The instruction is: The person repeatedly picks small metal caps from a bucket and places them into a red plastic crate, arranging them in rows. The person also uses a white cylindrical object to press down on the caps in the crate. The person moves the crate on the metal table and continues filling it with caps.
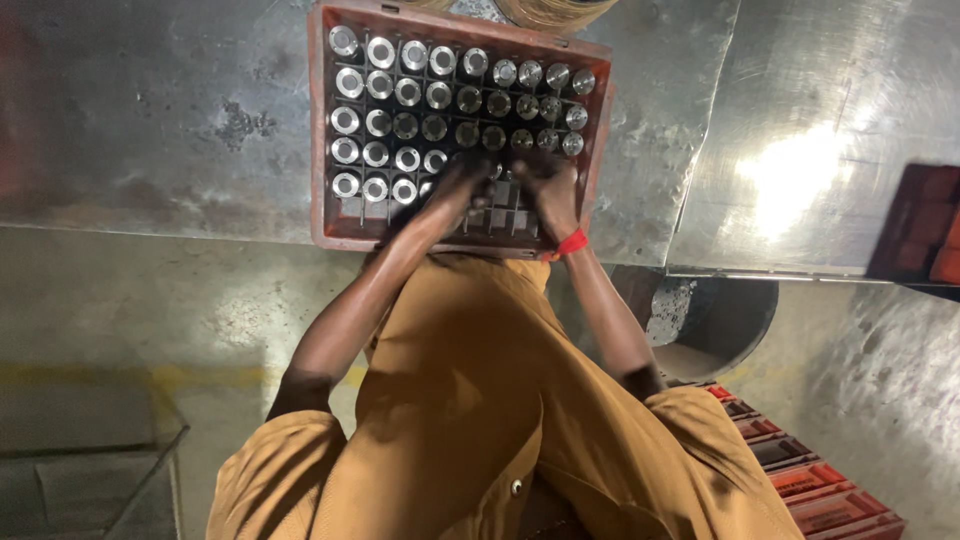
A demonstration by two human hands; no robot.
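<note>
Dozens of shiny metal cylinders (pixel 410 90) stand upright in the cells of a red crate (pixel 318 120), filling its far rows and left side. Both hands reach into the near cells, just beside the last cylinders: left hand (pixel 455 185), right hand (pixel 548 190) with a red wristband (pixel 572 243). Whether either grip holds anything cannot be told; the fingers are dark and blurred. This crate sits on a steel counter (pixel 150 120).

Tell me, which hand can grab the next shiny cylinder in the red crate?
Probably the left hand. It sits right beside the last shiny round metal cylinder in the nearest row of the red plastic crate. The right hand, with the red wristband, is further over, above empty cells.
</note>
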